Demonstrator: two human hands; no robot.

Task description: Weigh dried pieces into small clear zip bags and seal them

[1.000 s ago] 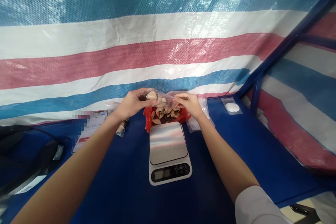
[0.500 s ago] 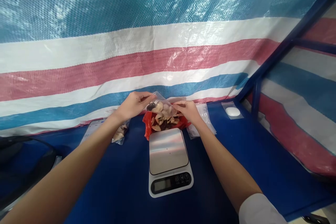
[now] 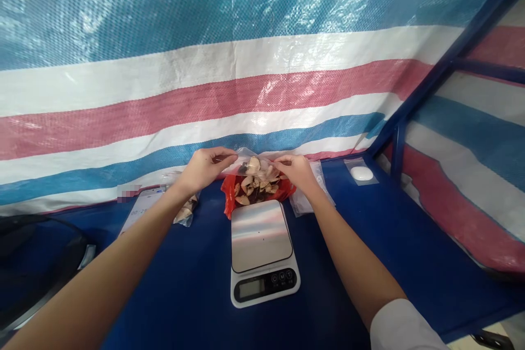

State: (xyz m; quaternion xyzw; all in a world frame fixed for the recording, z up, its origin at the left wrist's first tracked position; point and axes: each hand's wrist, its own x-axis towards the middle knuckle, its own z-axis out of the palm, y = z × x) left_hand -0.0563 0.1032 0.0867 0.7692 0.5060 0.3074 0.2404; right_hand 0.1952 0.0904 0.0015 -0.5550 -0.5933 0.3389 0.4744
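Note:
Between both hands a clear plastic bag [image 3: 255, 165] with pale dried slices inside is stretched sideways. My left hand [image 3: 206, 168] pinches its left edge between thumb and fingers. At its right edge my right hand [image 3: 296, 170] pinches the plastic. Just below and behind the bag lies an open red plastic bag [image 3: 230, 197], filled with dried brown-and-cream slices [image 3: 256, 188]. A white kitchen scale [image 3: 262, 246] with a bare metal plate stands in front of the red bag. Its display shows no digits that I can read.
Left of centre lie a filled clear bag [image 3: 186, 212] and a phone [image 3: 141, 206] with a timer. Empty clear bags [image 3: 303, 202] rest under my right forearm. Further right is a white oval object [image 3: 361, 174] on clear plastic. A striped tarp [image 3: 229, 87] rises behind the blue tabletop [image 3: 184, 284].
My left hand has moved slightly left and down, and the clear bag is pulled wider and lies lower. The view has shifted a little, so more of the phone shows.

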